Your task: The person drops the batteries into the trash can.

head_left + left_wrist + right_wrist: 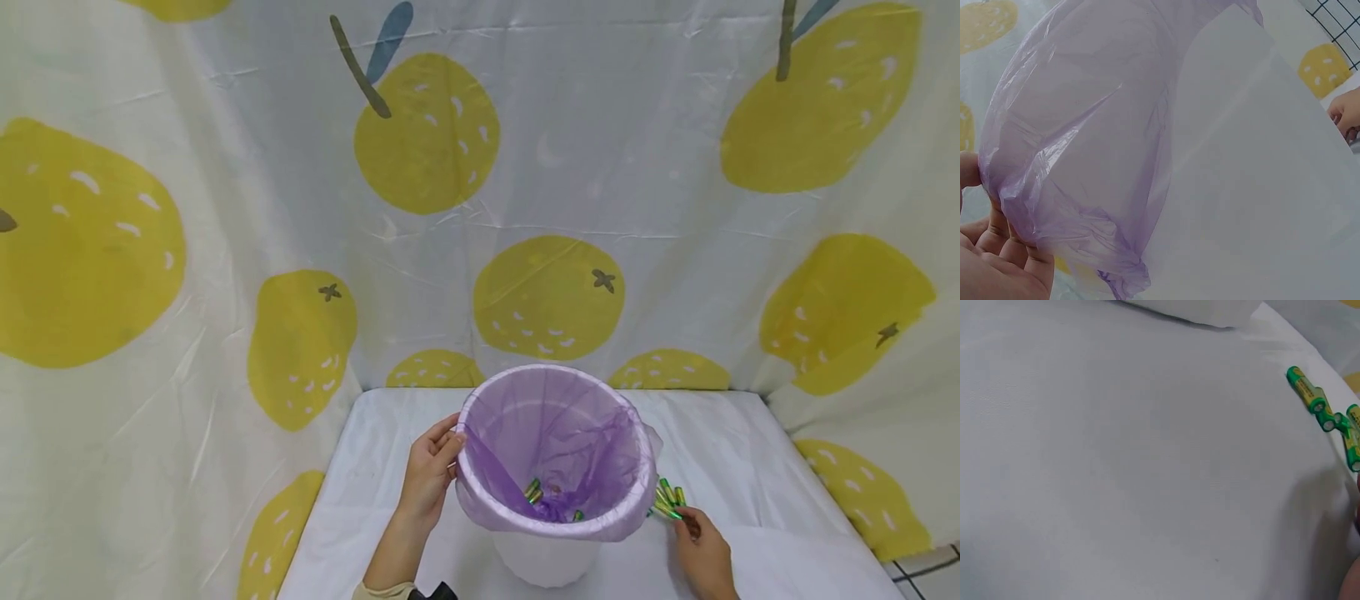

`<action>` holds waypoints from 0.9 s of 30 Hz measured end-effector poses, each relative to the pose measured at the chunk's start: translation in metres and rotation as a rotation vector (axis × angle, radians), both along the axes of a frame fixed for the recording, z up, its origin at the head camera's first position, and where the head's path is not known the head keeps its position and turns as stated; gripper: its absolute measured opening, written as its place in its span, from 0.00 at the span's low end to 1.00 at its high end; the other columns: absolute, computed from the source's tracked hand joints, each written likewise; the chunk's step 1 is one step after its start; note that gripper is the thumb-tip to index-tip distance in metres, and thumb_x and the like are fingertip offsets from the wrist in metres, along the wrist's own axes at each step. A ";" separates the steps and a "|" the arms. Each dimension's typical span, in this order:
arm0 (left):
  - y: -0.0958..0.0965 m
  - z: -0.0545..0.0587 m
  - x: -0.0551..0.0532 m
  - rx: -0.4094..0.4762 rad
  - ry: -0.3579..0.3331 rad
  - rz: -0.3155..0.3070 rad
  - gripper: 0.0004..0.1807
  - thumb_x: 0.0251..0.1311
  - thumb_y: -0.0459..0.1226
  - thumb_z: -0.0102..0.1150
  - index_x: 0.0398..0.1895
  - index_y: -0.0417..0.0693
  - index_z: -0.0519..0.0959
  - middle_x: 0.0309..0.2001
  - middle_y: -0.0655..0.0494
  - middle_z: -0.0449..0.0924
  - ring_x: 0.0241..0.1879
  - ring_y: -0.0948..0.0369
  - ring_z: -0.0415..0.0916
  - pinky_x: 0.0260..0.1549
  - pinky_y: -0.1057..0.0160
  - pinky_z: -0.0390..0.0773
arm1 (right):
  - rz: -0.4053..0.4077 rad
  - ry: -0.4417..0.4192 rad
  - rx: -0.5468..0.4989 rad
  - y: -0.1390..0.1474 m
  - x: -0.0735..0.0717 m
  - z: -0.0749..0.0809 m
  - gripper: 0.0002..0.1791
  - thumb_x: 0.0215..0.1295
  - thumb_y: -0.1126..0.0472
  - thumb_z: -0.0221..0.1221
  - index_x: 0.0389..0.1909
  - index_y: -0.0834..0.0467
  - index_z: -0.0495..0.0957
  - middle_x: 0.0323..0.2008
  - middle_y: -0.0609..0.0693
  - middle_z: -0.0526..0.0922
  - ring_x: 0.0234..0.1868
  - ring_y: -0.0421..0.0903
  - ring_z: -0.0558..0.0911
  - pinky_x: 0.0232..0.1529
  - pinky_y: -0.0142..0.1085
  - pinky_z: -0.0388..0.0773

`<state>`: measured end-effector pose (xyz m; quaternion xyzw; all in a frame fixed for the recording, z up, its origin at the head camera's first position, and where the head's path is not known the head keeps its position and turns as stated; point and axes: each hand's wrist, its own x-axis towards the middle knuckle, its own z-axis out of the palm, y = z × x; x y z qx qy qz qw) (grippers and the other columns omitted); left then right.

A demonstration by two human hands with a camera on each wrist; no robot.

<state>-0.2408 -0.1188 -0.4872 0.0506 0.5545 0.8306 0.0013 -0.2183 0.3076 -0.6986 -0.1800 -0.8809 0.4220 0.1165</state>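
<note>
A white bin (pixel 543 558) lined with a purple plastic bag (pixel 517 446) stands tilted on the white-covered table. My left hand (pixel 431 471) grips its rim at the left side, with the thumb on the bag's folded edge. Inside the bag lie a few green-and-yellow batteries (pixel 534 492). To the right of the bin, my right hand (pixel 705 550) has curled fingers and pinches the near end of a battery (pixel 667 509) in a small group. Several batteries (pixel 1305 390) from that group show at the right edge of the right wrist view, where most of the hand is out of frame.
A white cloth (pixel 780 492) covers the table. Hanging sheets (pixel 667 275) printed with yellow fruit enclose its back and sides. A dark wire grid (pixel 1338 25) appears beyond the table at the right.
</note>
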 end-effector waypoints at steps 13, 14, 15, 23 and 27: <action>-0.001 -0.002 0.002 -0.015 -0.007 -0.005 0.29 0.70 0.31 0.63 0.69 0.26 0.68 0.36 0.54 0.78 0.35 0.62 0.80 0.35 0.66 0.82 | 0.015 -0.026 -0.064 0.013 0.005 0.013 0.14 0.69 0.64 0.61 0.51 0.67 0.81 0.45 0.63 0.85 0.42 0.54 0.85 0.33 0.29 0.77; -0.001 -0.002 0.002 -0.011 -0.008 -0.006 0.28 0.70 0.31 0.63 0.69 0.26 0.68 0.36 0.54 0.78 0.34 0.62 0.80 0.34 0.66 0.82 | 0.004 -0.025 -0.079 0.013 0.005 0.014 0.14 0.68 0.64 0.61 0.50 0.67 0.82 0.45 0.63 0.85 0.41 0.52 0.85 0.32 0.30 0.78; 0.000 -0.002 0.001 -0.006 -0.007 -0.007 0.28 0.69 0.31 0.63 0.69 0.26 0.68 0.36 0.54 0.78 0.34 0.63 0.80 0.34 0.66 0.82 | -0.007 -0.020 -0.093 0.014 0.005 0.015 0.14 0.68 0.64 0.61 0.50 0.67 0.82 0.45 0.63 0.85 0.39 0.51 0.86 0.30 0.31 0.79; 0.000 -0.001 0.001 0.004 0.009 -0.006 0.29 0.69 0.30 0.62 0.69 0.26 0.67 0.35 0.54 0.78 0.34 0.63 0.80 0.33 0.67 0.82 | -0.042 -0.018 -0.146 0.018 0.005 0.027 0.13 0.68 0.62 0.62 0.49 0.65 0.83 0.46 0.62 0.86 0.34 0.40 0.84 0.29 0.32 0.78; 0.000 0.000 0.000 0.004 0.012 -0.009 0.29 0.69 0.30 0.61 0.69 0.25 0.67 0.35 0.54 0.78 0.34 0.63 0.80 0.33 0.67 0.82 | -0.033 -0.018 -0.114 0.020 0.002 0.033 0.13 0.68 0.62 0.61 0.49 0.65 0.83 0.46 0.61 0.86 0.36 0.39 0.84 0.30 0.28 0.75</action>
